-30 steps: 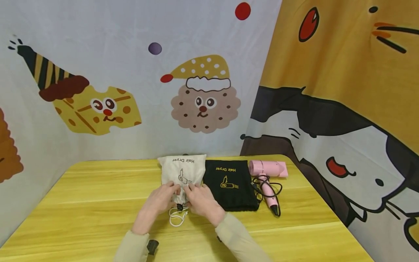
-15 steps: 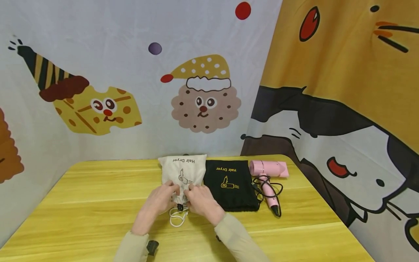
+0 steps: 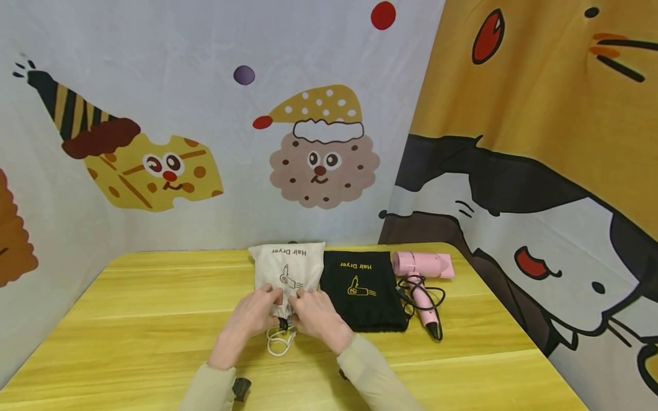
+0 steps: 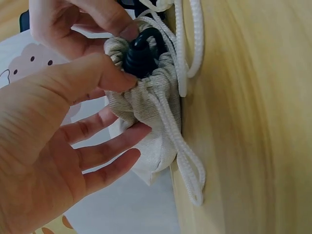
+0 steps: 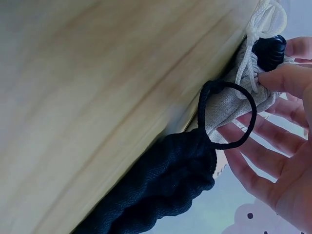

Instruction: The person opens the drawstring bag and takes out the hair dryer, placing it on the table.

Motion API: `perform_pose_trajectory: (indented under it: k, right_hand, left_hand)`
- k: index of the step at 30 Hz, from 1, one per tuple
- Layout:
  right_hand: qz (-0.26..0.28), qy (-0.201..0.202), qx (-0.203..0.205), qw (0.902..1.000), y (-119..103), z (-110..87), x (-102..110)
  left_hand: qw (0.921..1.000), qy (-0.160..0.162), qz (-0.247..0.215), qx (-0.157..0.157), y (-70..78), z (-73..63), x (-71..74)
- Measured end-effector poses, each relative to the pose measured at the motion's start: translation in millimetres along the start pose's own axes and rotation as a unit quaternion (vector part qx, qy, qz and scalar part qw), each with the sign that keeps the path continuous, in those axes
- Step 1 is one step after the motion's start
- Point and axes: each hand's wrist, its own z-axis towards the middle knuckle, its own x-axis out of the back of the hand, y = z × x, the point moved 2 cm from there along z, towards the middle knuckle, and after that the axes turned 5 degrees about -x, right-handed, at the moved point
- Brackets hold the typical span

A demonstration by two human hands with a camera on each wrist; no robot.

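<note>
A cream drawstring bag [image 3: 290, 260] printed "Hair Dryer" lies near the back of the table. My left hand [image 3: 254, 311] pinches one side of its gathered mouth between thumb and index finger; the other fingers are spread along the cloth in the left wrist view. On the opposite side, my right hand [image 3: 316, 314] holds the mouth with thumb and fingertips. Between them a black ribbed cord end [image 4: 140, 59] pokes out of the opening. White drawstring loops [image 3: 279, 344] trail from the mouth toward me. Whatever else is in the bag is hidden by the cloth.
Right beside it lies a black drawstring bag [image 3: 360, 311] with yellow print, its black cord loop [image 5: 253, 114] standing up in the right wrist view. Farther right is a pink hair dryer [image 3: 421, 264] with a tangled black cord. A printed curtain [image 3: 200, 34] hangs behind the table.
</note>
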Motion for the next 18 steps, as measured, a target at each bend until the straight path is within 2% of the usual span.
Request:
perform_pose_trajectory:
  k: [9, 18]
  right_hand:
    - [0.006, 0.015, -0.001, 0.9999, 2.3, -1.1, -0.1]
    - [0.010, 0.002, -0.006, 0.9999, 3.2, -1.5, 0.5]
  left_hand:
    - [0.9999, 0.010, 0.004, 0.006, -0.4, 0.9, -2.4]
    - [0.9994, 0.029, 0.016, -0.003, -2.1, 1.7, -5.4]
